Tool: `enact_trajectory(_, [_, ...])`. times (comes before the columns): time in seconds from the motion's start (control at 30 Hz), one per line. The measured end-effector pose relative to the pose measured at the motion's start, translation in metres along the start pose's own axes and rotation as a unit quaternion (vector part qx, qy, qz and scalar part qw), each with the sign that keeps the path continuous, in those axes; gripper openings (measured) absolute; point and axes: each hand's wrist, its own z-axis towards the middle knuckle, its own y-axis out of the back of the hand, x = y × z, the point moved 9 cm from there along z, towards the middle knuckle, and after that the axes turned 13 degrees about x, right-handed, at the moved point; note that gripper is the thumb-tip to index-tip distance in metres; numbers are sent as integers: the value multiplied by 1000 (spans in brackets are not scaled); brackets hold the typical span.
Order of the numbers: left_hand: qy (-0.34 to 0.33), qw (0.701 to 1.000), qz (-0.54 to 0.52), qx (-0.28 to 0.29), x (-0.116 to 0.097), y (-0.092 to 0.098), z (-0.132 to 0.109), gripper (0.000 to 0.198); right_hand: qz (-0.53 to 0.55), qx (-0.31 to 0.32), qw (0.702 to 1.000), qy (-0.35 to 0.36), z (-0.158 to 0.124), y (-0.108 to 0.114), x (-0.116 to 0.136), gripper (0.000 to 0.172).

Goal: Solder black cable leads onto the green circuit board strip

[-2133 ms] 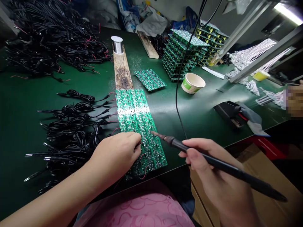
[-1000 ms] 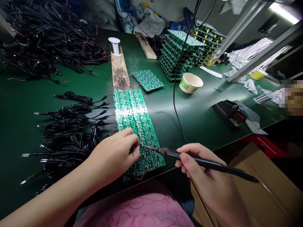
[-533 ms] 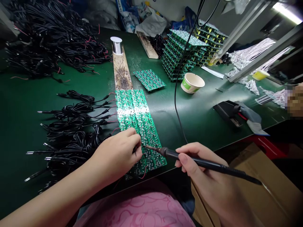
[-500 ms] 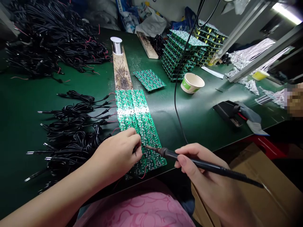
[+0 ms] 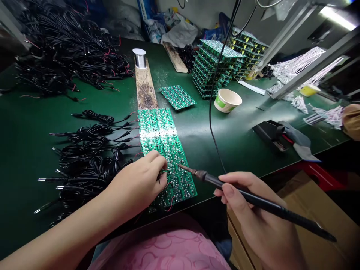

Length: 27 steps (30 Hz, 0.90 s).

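My right hand (image 5: pixel 253 206) is closed like a pen grip round a soldering iron (image 5: pixel 225 183), whose thin tip points left, over or on a green circuit board panel (image 5: pixel 176 150). Whether the tip touches the panel I cannot tell. My left hand (image 5: pixel 143 176) is pinched over the panel's left half, holding the end of a black cable; a bit of black and a red wire show at its fingers. Coiled black cables (image 5: pixel 92 133) lie left of the panel, their red wires reaching its left edge. Some are partly hidden behind my left forearm.
A solder spool (image 5: pixel 140 59) stands on a stained wooden board (image 5: pixel 144 86) behind the panel. Further right are a smaller panel (image 5: pixel 177 96), stacked boards (image 5: pixel 212 67), a paper cup (image 5: pixel 228 100) and a black tool (image 5: pixel 270 135). Heaped cables (image 5: pixel 70 48) fill the back left. A cord (image 5: pixel 210 112) hangs down.
My right hand has drawn the soldering iron slightly right, and its tip sits a little further right and up over the panel. My left hand has barely moved, still pinching. The view has shifted slightly.
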Motion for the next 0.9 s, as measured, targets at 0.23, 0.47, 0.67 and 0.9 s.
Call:
enact_trajectory(0.23, [21, 998, 41, 36, 28, 28, -17, 37, 27, -39, 999, -16, 5, 15, -21, 10])
enact_trajectory(0.47, [22, 998, 60, 29, 15, 44, 28, 39, 55, -38, 998, 1, 15, 14, -27, 9])
enact_trajectory(0.67, [60, 995, 42, 71, 16, 18, 29, 32, 74, -16, 997, -32, 11, 5, -37, 10])
enact_trajectory(0.9, [106, 992, -6, 63, 30, 16, 33, 28, 110, 34, 993, -34, 29, -14, -26, 13])
